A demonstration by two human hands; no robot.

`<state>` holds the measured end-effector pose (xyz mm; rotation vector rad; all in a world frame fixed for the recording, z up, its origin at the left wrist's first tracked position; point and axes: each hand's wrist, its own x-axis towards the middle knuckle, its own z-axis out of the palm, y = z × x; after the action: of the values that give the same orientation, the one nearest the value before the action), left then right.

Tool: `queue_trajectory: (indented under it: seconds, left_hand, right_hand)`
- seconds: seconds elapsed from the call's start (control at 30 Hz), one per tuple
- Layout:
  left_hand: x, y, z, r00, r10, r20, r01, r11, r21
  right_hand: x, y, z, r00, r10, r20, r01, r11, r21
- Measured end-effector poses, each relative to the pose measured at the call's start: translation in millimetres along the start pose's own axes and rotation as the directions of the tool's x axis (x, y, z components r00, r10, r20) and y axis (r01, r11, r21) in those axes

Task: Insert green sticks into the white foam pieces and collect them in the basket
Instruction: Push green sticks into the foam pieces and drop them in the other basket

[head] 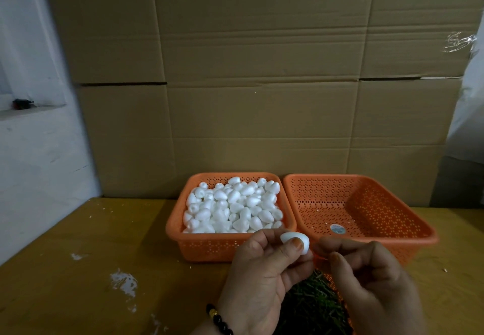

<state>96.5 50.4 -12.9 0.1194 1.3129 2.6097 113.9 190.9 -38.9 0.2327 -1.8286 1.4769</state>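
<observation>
**Foam piece up in my left fingers, right hand closing in from the right**

The white foam piece [295, 242] sits pinched in my left hand [264, 274], thumb across its near face and fingertips behind it, held in the air in front of the seam where the two orange baskets meet. It is egg-shaped, and its long axis runs roughly left to right, with the right-hand end bare and turned toward my other hand. That exposed end is what matters: it is where I judge a stick has to go in, along the long axis, not across it.

My right hand [366, 279] is just beside the piece, on its right, fingers curled with thumb and forefinger drawn together as if pinching something thin. I cannot make out a stick between them; it is too fine or hidden, so I cannot say for sure what they hold. The right hand is the nearer one to the open end; the left only steadies.

Below and between my wrists lies the heap of green sticks [314, 306], in what looks like a third orange basket, dim and partly covered by my hands.

Further off, the left basket [178, 219] is full of loose foam pieces [233, 206]. The right basket [296, 195], touching it, holds no finished piece that I can see, so the collecting seems barely begun.

A beaded bracelet [218, 320] is on my left wrist.
</observation>
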Motion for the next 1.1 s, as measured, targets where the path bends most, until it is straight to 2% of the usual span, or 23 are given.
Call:
queue_trajectory:
  seconds: [0.17,0.33,0.53,0.83,1.1]
  left_hand:
    - [-0.7,1.4,0.5,1.000,0.003,0.011,-0.003,1.000,0.006]
    - [-1.3,2.9,0.9,1.000,-0.011,0.023,0.011,1.000,-0.005]
    - [-1.3,4.0,0.6,0.999,-0.028,0.042,0.030,0.999,-0.042]
    - [-1.6,3.2,0.8,0.998,-0.056,0.040,0.058,0.998,-0.028]
    - [0.0,4.9,-1.0,0.999,-0.050,0.001,0.050,0.997,-0.063]
  right_hand:
    - [0.8,-6.1,-0.1,0.998,0.051,0.037,-0.050,0.999,-0.021]
    - [5.8,-11.4,-3.8,0.996,0.018,0.089,-0.009,0.996,-0.091]
    - [7.8,-9.7,-6.4,0.971,0.062,0.230,-0.072,0.997,0.038]
    - [7.9,-18.4,-7.5,0.972,0.140,0.190,-0.130,0.989,-0.065]
    - [7.4,-10.5,-5.9,0.963,0.135,0.234,-0.136,0.991,-0.014]
